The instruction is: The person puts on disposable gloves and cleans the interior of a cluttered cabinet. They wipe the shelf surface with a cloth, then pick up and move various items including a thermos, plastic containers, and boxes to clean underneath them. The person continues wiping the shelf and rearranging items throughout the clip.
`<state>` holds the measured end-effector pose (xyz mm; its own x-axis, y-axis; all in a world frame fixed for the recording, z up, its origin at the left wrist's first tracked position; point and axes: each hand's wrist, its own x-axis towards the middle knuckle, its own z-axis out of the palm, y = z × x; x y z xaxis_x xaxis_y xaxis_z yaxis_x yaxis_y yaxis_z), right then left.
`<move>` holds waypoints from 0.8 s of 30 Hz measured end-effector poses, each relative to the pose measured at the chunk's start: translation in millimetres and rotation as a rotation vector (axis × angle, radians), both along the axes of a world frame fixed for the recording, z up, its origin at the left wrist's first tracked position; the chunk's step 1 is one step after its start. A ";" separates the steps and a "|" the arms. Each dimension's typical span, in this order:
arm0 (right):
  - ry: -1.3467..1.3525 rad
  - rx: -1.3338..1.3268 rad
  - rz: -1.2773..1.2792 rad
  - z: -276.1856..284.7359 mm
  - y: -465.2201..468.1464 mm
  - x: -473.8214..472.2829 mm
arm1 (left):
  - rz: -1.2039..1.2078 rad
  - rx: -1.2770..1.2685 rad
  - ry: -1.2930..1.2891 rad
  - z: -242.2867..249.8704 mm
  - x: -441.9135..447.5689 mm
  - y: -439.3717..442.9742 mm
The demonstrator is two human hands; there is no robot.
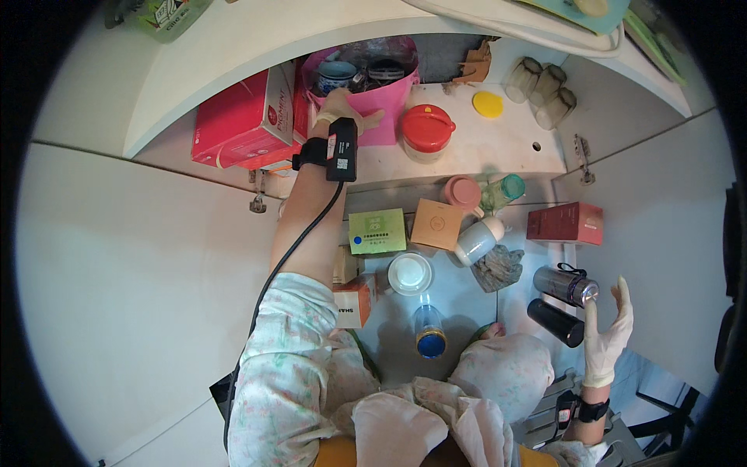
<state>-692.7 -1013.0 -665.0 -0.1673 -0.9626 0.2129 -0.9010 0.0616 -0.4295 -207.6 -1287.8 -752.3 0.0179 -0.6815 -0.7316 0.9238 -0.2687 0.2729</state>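
Observation:
My left hand point(344, 111), in a pale glove, reaches to the near rim of a pink bag point(382, 119) inside the cabinet. The thumb points right across the bag's front; the fingertips are partly hidden, so I cannot tell whether they grip anything. A blue-patterned ceramic cup point(337, 76) and a dark vessel point(386, 71) sit in the bag. My right hand point(607, 338), also gloved, holds nothing, its fingers spread. One fingertip overlaps the end of a silver-grey flask point(560, 285); contact is unclear. A black cylindrical flask point(554, 321) lies beside it.
Red boxes point(233, 122) stand left of the bag; a red-lidded jar point(428, 131), yellow lid point(488, 104) and glasses point(548, 87) are right. On the floor are a green box point(377, 231), orange box point(436, 223), white cup point(409, 273) and blue-capped bottle point(430, 335). Cabinet doors point(134, 262) flank me.

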 end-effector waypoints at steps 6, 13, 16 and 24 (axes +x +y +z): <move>-0.129 -0.010 0.289 21.9 -45.1 47.7 | -0.429 -0.241 -0.582 -25.1 15.4 12.2; -0.188 0.565 0.557 -24.3 -96.1 74.0 | -0.337 -0.373 -0.136 -32.8 14.8 51.1; -0.101 0.700 0.587 -70.6 -121.8 76.9 | -0.116 -0.171 -0.005 -14.5 2.9 64.8; -0.136 0.806 0.577 -127.5 -130.6 88.9 | -0.073 -0.072 -0.125 9.9 -20.4 104.5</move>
<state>-603.8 -1143.6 -792.5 0.3965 -0.7529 -0.5253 -0.8310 -0.0511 -0.5540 -228.0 -1183.3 -742.4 0.0541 -0.7347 -0.6762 0.8600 -0.3099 0.4055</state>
